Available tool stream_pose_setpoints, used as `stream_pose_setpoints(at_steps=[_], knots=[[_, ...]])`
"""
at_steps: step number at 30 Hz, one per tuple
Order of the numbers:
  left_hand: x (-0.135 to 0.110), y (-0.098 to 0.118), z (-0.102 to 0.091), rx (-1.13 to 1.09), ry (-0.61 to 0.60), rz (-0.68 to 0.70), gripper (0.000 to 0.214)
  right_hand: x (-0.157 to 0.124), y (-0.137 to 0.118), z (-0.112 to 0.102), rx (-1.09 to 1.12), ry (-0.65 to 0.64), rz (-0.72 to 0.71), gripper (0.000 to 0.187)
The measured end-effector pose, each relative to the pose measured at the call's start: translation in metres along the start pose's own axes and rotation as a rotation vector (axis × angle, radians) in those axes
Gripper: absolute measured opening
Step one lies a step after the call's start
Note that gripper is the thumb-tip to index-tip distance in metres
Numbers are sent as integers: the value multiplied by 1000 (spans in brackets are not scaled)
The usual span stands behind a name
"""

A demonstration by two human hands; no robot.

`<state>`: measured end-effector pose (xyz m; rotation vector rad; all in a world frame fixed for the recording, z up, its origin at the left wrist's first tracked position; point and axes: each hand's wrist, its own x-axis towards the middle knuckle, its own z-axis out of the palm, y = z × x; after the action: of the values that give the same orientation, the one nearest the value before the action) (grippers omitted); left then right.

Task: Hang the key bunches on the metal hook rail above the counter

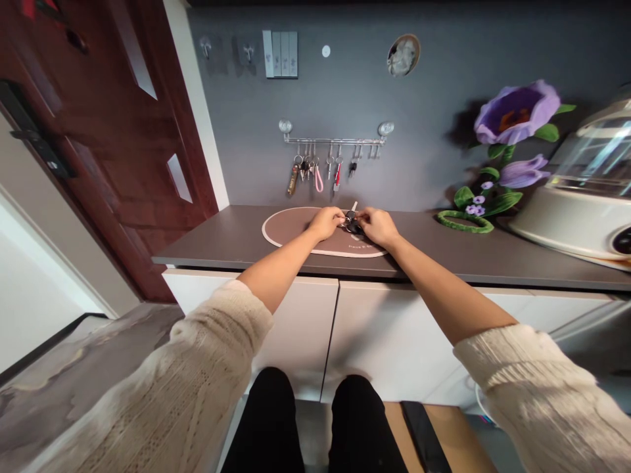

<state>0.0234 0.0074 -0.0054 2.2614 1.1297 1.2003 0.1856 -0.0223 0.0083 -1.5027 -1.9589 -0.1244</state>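
A small bunch of keys with dark heads and metal rings sits between my hands, over the right part of an oval brown mat. My left hand pinches a ring at the bunch's left side. From the other side, my right hand has its closed fingers on the dark key heads. One key blade points up and away toward the wall. Behind the mat, a clear hook rail on the wall carries several hanging keys, a pink strap and a red key tag.
Purple artificial flowers and a cream appliance stand on the right of the grey counter. White cabinet doors are below it. A dark red door is at left. A black phone-like slab lies low beside my legs.
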Motion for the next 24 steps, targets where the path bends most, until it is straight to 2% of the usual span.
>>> stream_pose_setpoints(at_steps=[7,11,16,24], knots=[[3,-3,1,-225,85,-106,11,-3,-5,-2,120,-16,-41,20],[3,-4,1,-375,83,-121,9,-4,-6,-1,176,-15,-68,23],[-1,6,-2,-552,81,-180,3,-4,-6,-1,246,-4,-66,23],[-4,14,-6,-636,109,-191,5,-5,-8,-2,337,1,-113,27]])
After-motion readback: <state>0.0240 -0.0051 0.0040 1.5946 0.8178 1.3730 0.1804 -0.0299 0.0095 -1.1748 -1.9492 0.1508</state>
